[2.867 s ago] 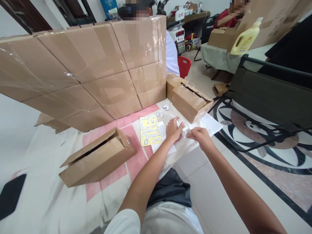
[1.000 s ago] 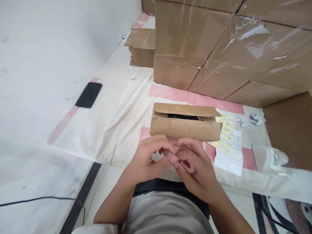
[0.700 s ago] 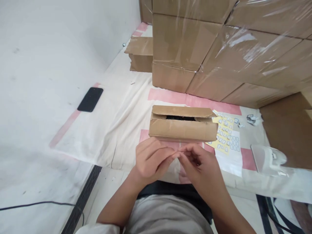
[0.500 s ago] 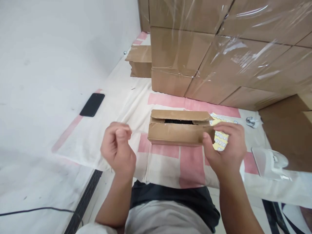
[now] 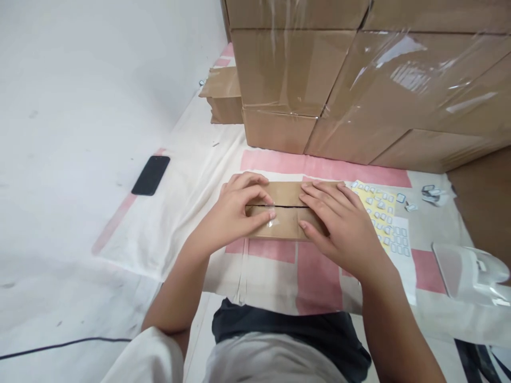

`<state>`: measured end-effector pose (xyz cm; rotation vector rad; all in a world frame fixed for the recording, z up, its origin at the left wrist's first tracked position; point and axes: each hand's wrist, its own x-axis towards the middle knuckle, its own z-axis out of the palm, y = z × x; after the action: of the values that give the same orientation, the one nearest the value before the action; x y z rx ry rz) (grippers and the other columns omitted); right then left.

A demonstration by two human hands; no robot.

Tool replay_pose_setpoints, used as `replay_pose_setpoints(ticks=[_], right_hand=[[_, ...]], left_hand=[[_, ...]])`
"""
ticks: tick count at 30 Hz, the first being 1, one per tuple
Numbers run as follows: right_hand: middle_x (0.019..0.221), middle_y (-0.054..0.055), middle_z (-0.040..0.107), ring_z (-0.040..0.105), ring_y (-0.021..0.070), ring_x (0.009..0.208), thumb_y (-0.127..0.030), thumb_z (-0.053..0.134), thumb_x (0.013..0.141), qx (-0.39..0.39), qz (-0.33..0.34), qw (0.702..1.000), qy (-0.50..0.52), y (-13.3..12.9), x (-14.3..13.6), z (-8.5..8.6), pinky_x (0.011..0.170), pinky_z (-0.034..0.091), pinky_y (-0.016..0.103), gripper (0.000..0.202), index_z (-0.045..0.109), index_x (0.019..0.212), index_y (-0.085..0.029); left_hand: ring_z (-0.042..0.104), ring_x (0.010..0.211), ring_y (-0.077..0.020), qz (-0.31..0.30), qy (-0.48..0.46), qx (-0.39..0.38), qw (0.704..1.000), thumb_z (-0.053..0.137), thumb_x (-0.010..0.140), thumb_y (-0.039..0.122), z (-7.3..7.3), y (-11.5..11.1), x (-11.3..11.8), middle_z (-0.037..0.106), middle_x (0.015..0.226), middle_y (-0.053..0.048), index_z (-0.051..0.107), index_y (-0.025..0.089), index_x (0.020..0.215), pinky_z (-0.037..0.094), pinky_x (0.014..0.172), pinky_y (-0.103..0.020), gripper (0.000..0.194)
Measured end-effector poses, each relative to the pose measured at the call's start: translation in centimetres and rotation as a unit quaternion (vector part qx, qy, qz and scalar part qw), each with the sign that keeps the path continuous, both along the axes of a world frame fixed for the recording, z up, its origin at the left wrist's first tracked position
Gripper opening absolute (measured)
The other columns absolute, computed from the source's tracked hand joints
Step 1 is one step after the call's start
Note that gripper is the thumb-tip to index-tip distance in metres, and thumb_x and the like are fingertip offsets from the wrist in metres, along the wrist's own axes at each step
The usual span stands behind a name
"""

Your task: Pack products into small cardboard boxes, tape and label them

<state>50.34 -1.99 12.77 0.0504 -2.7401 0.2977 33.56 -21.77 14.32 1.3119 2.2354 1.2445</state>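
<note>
A small brown cardboard box (image 5: pixel 279 230) lies lengthwise in front of me, its two top flaps folded down with a thin dark seam between them. My left hand (image 5: pixel 243 205) is at the box's left half, fingers curled, thumb and index fingertip closed on a short piece of clear tape (image 5: pixel 272 219) that lies across the seam. My right hand (image 5: pixel 337 215) rests on the right half, fingers stretched out and spread over the flaps, thumb on the near flap.
Plastic-wrapped cartons (image 5: pixel 279 69) stand behind. A smaller carton (image 5: pixel 225 109) sits at their left, a black phone (image 5: pixel 150 175) further left. On the right lie sticker sheets (image 5: pixel 399 239), backing scraps (image 5: pixel 433 194) and a clear plastic piece (image 5: pixel 459 271). A white wall (image 5: pixel 99 80) borders the left.
My left hand has moved right and up from beside the box onto its top. The right hand has shifted from the box's end onto the flaps, and the gap between them has closed.
</note>
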Motion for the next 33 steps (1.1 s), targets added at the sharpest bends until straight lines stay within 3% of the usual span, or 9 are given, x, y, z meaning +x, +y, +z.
replay_pose_setpoints(ticks=[4,12,15,18,24,29,33], right_hand=[[0.151,0.011,0.06,0.051,0.0328,0.143,-0.034,0.053,0.104,-0.005,0.0,1.0,0.003,0.0,0.0,0.0,0.122,0.031,0.056,0.037,0.061,0.137,-0.019],[0.151,0.011,0.06,0.053,0.0322,0.141,-0.035,0.053,0.105,-0.008,-0.009,1.0,-0.001,-0.1,0.1,0.1,0.122,0.033,0.056,0.036,0.064,0.134,-0.017],[0.151,0.01,0.06,0.052,0.0323,0.142,-0.035,0.053,0.105,-0.015,-0.01,1.0,-0.005,-0.1,0.1,0.1,0.123,0.032,0.056,0.035,0.065,0.133,-0.018],[0.151,0.01,0.06,0.052,0.0319,0.143,-0.035,0.052,0.105,-0.021,-0.011,1.0,-0.002,-0.1,0.1,0.0,0.124,0.031,0.056,0.035,0.066,0.132,-0.018],[0.147,0.009,0.064,0.054,0.0312,0.141,-0.035,0.055,0.104,-0.039,-0.009,0.999,0.009,0.0,0.2,-0.3,0.123,0.032,0.055,0.032,0.069,0.126,-0.018],[0.146,0.008,0.065,0.056,0.0311,0.14,-0.033,0.06,0.101,-0.07,-0.012,0.997,0.026,0.2,0.1,-0.5,0.123,0.033,0.054,0.03,0.069,0.126,-0.019],[0.138,0.008,0.07,0.058,0.031,0.137,-0.031,0.063,0.099,-0.116,-0.021,0.991,0.057,-0.2,0.1,-0.5,0.123,0.033,0.055,0.024,0.07,0.118,-0.019]], left_hand=[[0.051,0.131,-0.0299,0.006,0.039,-0.038,0.998,0.08,0.08,0.037,0.0,0.0,-0.3,0.059,0.136,-0.005,0.073,0.025,0.089,0.043,0.111,-0.055,0.016],[0.038,0.145,-0.032,0.01,0.161,-0.154,0.975,0.072,0.088,0.04,2.4,0.0,0.7,0.047,0.155,-0.003,0.07,0.027,0.099,0.034,0.12,-0.053,0.016],[0.039,0.144,-0.0359,0.029,0.192,-0.185,0.964,0.073,0.087,0.047,2.6,0.3,0.6,0.047,0.158,-0.004,0.068,0.029,0.115,0.035,0.117,-0.058,0.035],[0.046,0.14,-0.0347,0.031,0.16,-0.181,0.97,0.073,0.085,0.057,1.8,1.0,-0.3,0.052,0.154,-0.005,0.061,0.03,0.132,0.036,0.118,-0.057,0.056],[0.056,0.134,-0.0237,0.018,-0.052,-0.077,0.996,0.061,0.096,0.045,-0.7,2.2,-1.9,0.061,0.139,-0.005,0.065,0.027,0.116,0.045,0.113,-0.039,0.028],[0.034,0.154,-0.0291,0.007,-0.062,-0.11,0.992,0.076,0.083,0.055,-0.6,1.5,-1.8,0.036,0.163,-0.006,0.061,0.03,0.128,0.04,0.122,-0.043,0.053],[0.038,0.151,-0.0294,-0.007,-0.035,-0.123,0.992,0.074,0.084,0.058,-0.7,0.7,-2.0,0.042,0.156,-0.008,0.057,0.03,0.131,0.036,0.125,-0.045,0.057]])
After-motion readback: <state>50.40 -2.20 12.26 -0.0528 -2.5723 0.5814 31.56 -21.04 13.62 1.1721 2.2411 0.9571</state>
